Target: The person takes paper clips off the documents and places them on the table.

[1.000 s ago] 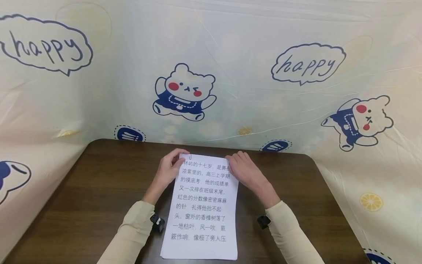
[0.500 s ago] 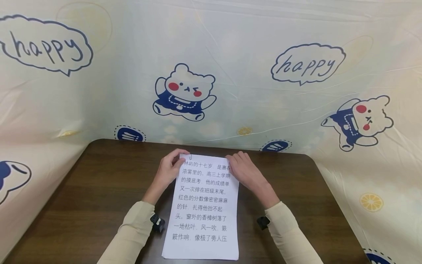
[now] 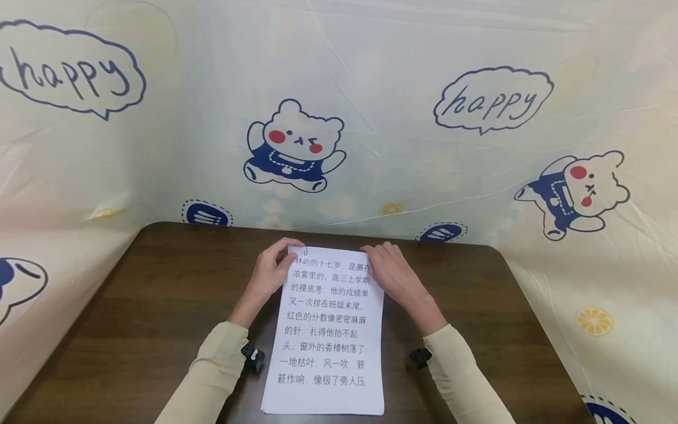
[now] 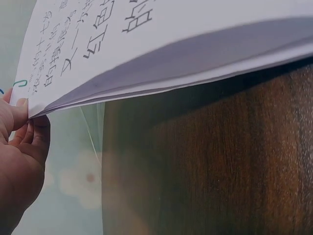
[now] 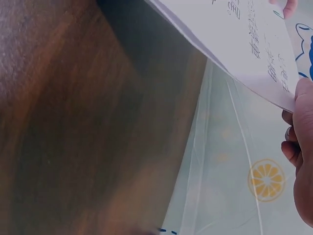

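Observation:
A stack of printed paper sheets (image 3: 325,330) is held up over the table, its text facing me. My left hand (image 3: 271,271) pinches its top left corner, thumb in front and fingers behind, as the left wrist view shows. Close to that thumb, a green paper clip (image 4: 20,83) sits on the top edge. At the top right corner my right hand (image 3: 394,272) pinches the sheets, with its thumb on the printed face and curled fingers behind. Along the side edge in the left wrist view, the sheets fan slightly apart.
Beneath the paper lies a dark brown wooden table (image 3: 159,318) with rounded far corners. A pale cloth (image 3: 397,35) printed with bears and "happy" bubbles hangs around its back and sides. A small black camera (image 3: 253,357) is strapped to the left wrist, another (image 3: 421,357) to the right.
The lower end of the paper stack has shifted very slightly to the right. Both hands keep their hold on the top corners, and the head view has tilted a touch.

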Motion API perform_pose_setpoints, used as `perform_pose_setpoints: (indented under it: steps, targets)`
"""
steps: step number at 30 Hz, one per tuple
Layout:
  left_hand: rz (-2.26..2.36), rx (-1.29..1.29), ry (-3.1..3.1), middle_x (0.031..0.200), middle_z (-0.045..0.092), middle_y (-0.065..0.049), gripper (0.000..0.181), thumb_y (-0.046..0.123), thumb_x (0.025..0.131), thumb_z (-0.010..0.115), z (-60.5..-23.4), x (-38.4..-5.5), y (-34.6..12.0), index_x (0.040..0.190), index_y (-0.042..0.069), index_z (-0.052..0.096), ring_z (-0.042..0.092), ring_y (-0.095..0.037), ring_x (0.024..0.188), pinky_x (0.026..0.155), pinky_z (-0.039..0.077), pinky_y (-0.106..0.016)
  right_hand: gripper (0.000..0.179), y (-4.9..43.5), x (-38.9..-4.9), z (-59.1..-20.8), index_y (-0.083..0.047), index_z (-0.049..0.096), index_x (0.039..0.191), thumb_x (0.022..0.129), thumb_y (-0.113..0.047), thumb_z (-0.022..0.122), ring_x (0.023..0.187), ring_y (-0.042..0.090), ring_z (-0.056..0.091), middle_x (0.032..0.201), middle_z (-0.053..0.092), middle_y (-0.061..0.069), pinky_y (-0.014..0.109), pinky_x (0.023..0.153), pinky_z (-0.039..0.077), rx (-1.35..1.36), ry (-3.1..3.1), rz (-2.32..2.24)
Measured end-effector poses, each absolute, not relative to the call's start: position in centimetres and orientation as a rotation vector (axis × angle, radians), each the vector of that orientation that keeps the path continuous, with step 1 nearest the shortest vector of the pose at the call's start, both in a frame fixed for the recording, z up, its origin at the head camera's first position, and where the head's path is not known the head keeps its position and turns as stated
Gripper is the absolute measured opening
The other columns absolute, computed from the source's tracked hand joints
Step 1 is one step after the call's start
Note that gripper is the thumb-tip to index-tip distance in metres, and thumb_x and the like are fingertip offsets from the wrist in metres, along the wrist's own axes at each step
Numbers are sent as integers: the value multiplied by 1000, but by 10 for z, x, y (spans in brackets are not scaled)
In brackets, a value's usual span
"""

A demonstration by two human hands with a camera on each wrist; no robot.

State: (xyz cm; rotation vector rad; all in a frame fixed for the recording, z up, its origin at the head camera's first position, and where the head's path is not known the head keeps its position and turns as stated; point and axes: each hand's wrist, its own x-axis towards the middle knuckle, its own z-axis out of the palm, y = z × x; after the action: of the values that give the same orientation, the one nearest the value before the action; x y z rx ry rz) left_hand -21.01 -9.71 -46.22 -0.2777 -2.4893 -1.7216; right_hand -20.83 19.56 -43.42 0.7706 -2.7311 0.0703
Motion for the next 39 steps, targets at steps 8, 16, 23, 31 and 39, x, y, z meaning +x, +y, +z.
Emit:
perform_pose_setpoints:
  steps: [8,16,23,31,39]
  targets:
    - [-1726,-274,-2499,106,68,-14,24,10,102,57,-461,-209,-97,122,19,64,63,-24,81,64,51,-24,32,194,-211,-440,-7,58,133,103,-19,54,97,19,52,114,70,6,35,94,44,748,-2705,109]
    - [-1728,-250,-2505,108,67,-13,22,10,101,58,-462,-206,-98,121,19,65,63,-24,82,65,52,-23,30,196,-210,-443,-13,63,130,101,-22,60,97,15,53,116,72,1,30,88,46,731,-2764,242]
    - [-1725,-242,-2526,109,67,-15,23,10,102,56,-463,-205,-100,122,18,65,64,-24,82,66,52,-25,29,197,-209,-440,-14,63,128,101,-22,60,100,15,52,118,72,1,31,91,45,731,-2769,303]
    - [-1724,-266,-2527,107,67,-15,23,9,102,56,-463,-204,-101,121,17,67,64,-24,81,65,53,-25,32,195,-207,-440,-15,57,134,104,-27,52,102,14,50,118,67,-1,32,93,44,692,-2807,290]
    - [-1720,-290,-2533,106,67,-15,23,9,102,57,-464,-205,-101,121,17,67,64,-23,81,66,53,-24,38,188,-208,-440,-14,53,133,108,-35,35,105,17,45,115,61,-1,38,101,39,522,-2961,330]
